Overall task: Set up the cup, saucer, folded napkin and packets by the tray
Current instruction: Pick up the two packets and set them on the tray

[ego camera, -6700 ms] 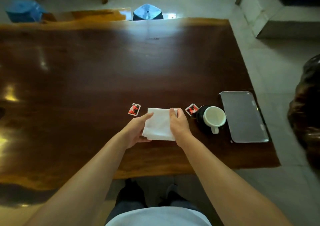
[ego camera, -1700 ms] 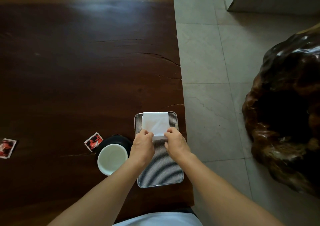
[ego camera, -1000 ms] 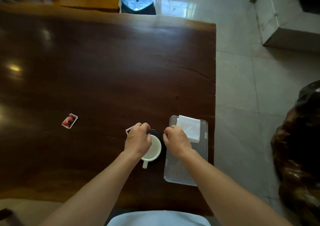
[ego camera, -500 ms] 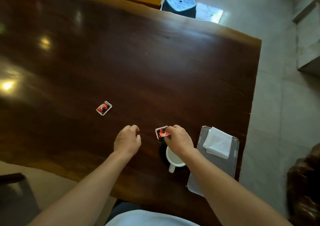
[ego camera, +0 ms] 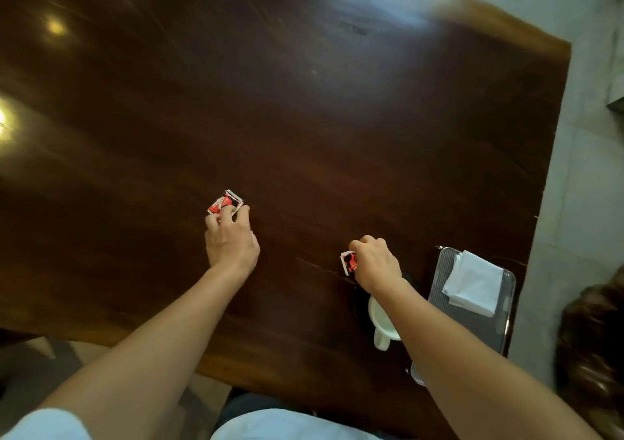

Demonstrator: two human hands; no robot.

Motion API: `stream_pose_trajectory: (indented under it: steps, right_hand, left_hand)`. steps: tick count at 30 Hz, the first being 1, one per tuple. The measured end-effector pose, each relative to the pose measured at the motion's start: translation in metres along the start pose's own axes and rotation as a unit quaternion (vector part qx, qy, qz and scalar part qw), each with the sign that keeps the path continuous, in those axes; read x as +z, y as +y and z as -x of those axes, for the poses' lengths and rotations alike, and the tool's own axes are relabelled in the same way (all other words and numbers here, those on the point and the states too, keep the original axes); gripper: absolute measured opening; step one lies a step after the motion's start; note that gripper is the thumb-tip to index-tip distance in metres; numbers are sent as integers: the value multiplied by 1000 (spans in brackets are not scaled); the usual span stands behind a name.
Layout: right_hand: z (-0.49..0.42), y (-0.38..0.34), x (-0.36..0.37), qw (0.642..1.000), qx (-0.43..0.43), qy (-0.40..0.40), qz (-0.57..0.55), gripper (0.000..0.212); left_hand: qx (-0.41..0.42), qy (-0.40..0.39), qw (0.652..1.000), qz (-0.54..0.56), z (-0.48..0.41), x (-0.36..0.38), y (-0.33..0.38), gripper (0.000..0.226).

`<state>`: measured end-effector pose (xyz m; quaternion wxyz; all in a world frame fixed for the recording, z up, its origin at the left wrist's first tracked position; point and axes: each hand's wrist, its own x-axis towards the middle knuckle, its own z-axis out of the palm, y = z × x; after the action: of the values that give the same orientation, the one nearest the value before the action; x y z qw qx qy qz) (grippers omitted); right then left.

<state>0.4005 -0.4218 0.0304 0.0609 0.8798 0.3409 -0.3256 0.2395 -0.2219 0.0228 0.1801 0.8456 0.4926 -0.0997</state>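
A red and white packet lies on the dark wooden table, and my left hand pinches its near edge with the fingertips. My right hand is closed on a second red packet, held on edge just above the table. Under my right forearm a white cup stands on a dark saucer, both partly hidden. To the right the ribbed metal tray carries the folded white napkin.
The table's right edge runs just past the tray, with pale floor tiles beyond. A dark glossy wooden object stands on the floor at the lower right. The near table edge is by my lap.
My left hand has reached forward and closed its fingertips on the far packet. My right hand still grips the other packet by the cup. The view has swung left.
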Motion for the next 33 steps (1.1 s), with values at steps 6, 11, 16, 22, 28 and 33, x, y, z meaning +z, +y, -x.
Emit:
stream_pose_trajectory:
  steps: [6, 11, 16, 22, 28, 33]
  right_hand:
    - [-13, -3, 9, 999, 14, 30, 9, 36]
    - [-18, -12, 8, 998, 51, 11, -41, 38]
    - [-26, -20, 11, 990, 91, 3, -103, 38]
    - [-22, -31, 9, 985, 81, -21, -152, 24]
    - [-2, -48, 4, 880, 164, -53, -442, 8]
    - [35, -59, -4, 699, 164, -138, -682, 11]
  left_hand:
    - [-30, -13, 999, -14, -34, 15, -20, 66]
    - [-31, -15, 999, -3, -48, 18, -31, 52]
    - [-3, -6, 1000, 26, -57, 15, -37, 43]
    - [-117, -83, 966, 216, -44, 6, -29, 68]
    - [-215, -173, 874, 401, -3, 12, -27, 25]
    - [-203, -296, 748, 558, 53, 3, 9, 26]
